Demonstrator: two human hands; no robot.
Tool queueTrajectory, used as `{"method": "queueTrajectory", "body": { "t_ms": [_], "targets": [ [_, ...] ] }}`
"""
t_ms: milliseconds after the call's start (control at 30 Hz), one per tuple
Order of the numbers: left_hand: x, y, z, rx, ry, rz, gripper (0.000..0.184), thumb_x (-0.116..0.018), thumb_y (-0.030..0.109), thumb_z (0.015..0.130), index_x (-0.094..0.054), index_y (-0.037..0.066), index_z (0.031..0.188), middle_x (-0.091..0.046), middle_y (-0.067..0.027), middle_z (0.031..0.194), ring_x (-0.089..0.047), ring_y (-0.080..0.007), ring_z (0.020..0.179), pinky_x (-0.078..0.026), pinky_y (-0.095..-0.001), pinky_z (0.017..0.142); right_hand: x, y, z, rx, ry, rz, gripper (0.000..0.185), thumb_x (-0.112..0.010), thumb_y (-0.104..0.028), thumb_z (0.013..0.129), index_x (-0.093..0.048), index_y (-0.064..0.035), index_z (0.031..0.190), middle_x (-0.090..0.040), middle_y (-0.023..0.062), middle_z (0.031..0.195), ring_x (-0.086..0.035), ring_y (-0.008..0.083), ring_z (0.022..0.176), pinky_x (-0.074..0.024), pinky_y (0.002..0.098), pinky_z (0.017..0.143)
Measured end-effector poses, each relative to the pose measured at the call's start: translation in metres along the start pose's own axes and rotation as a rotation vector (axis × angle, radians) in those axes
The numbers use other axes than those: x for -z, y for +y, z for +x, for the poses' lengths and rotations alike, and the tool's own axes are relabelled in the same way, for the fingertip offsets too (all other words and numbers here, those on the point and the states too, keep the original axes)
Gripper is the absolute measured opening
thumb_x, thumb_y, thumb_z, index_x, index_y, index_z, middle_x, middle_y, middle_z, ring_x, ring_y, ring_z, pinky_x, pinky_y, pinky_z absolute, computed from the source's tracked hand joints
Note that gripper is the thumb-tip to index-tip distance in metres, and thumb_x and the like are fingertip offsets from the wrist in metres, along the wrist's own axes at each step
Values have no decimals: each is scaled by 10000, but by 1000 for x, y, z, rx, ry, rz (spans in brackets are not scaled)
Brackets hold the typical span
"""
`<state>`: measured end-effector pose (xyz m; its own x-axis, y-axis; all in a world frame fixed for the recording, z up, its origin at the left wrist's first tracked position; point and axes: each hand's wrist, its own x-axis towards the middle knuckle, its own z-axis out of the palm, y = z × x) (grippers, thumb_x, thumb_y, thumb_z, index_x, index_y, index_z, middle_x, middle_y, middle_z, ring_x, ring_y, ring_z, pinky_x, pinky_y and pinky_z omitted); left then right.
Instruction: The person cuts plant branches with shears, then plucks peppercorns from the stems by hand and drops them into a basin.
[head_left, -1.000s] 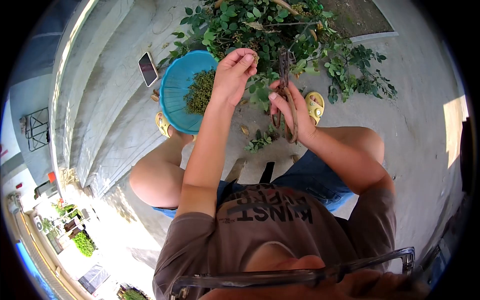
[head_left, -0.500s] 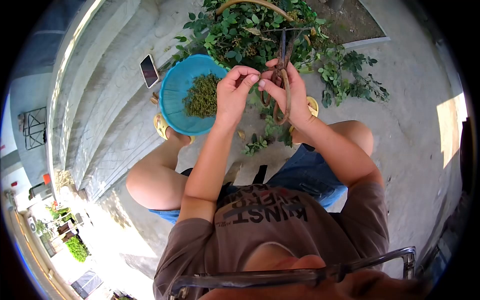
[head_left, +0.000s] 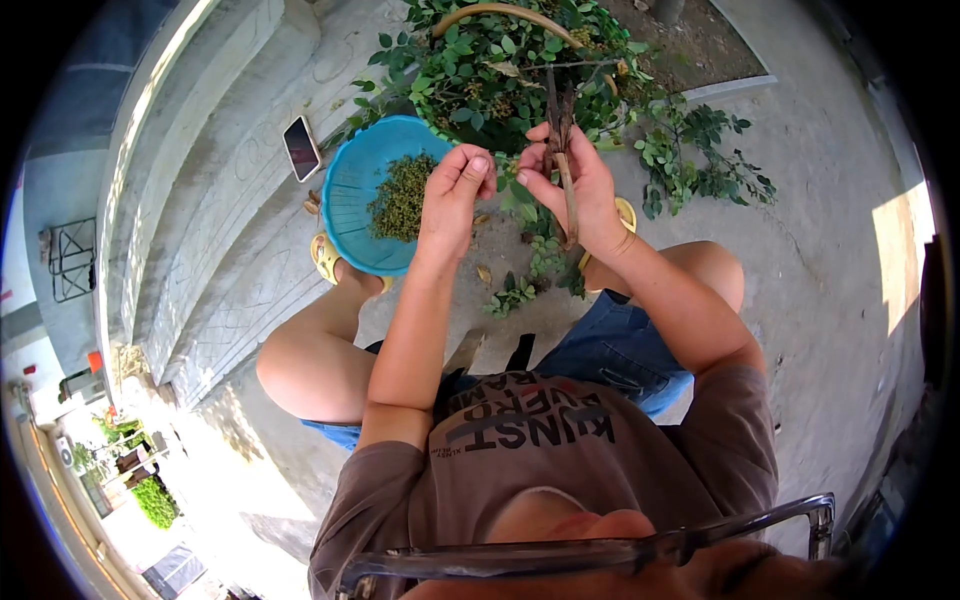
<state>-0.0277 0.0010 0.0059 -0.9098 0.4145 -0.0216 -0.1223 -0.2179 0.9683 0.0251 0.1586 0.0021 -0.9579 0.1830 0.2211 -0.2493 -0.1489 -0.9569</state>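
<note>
In my right hand (head_left: 578, 190) is a pair of rusty scissors (head_left: 567, 185), held with the blades pointing away from me. My left hand (head_left: 453, 200) is closed, thumb pressed onto curled fingers; whatever it may hold is hidden. It is close to the rim of a blue plastic basin (head_left: 342, 215), a little apart from my right hand. A heap of small green-brown berry clusters (head_left: 402, 198) lies inside the basin. Beyond both hands, leafy cut branches (head_left: 490, 75) with berry clusters fill a basket whose curved handle (head_left: 505, 8) shows at the top.
A phone (head_left: 301, 148) lies on the concrete step left of the basin. More leafy sprigs (head_left: 690, 150) are on the ground to the right, and small leaves (head_left: 512, 295) lie between my feet. Yellow shoes (head_left: 324, 257) stand near the basin. A soil bed (head_left: 705, 45) is at the back right.
My hands were together at the fingertips and have moved apart, the left drawing back toward the basin. The scissors have turned in my right hand, so their handle loops now show edge-on.
</note>
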Motion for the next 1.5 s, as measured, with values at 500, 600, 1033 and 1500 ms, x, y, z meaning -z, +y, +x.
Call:
{"method": "queueTrajectory", "body": {
  "t_ms": [500,600,1033,1500],
  "targets": [
    [11,-71,-24,-215,-435,1297,205,-655,241,838,-587,60,772,-588,-44,663,-546,-222,592,-431,-346,583,15,-10,9,-181,-6,314,391,-642,42,828,-484,-30,1178,-611,56,912,-599,129,770,-502,266,707],
    [15,-74,-26,-551,-310,1270,213,-666,250,821,-609,62,740,-599,-38,669,-571,-216,604,-448,-343,591,17,-8,11,-161,-2,260,396,-647,35,825,-485,-29,1181,-606,46,899,-593,121,757,-504,264,696],
    [4,-11,-11,113,-17,50,126,-622,156,896,-593,33,892,-534,16,682,-461,-66,582,-381,-210,536,7,20,6,-256,-224,-139,394,-695,-30,794,-512,-42,1143,-640,42,822,-593,87,759,-479,248,678],
    [130,-28,3,79,392,987,324,-676,231,837,-648,126,1142,-629,-98,741,-590,-204,664,-477,-339,653,8,28,34,-670,21,146,507,-597,-496,870,-482,-65,1109,-591,67,914,-564,121,784,-471,302,683]
  ]
}}
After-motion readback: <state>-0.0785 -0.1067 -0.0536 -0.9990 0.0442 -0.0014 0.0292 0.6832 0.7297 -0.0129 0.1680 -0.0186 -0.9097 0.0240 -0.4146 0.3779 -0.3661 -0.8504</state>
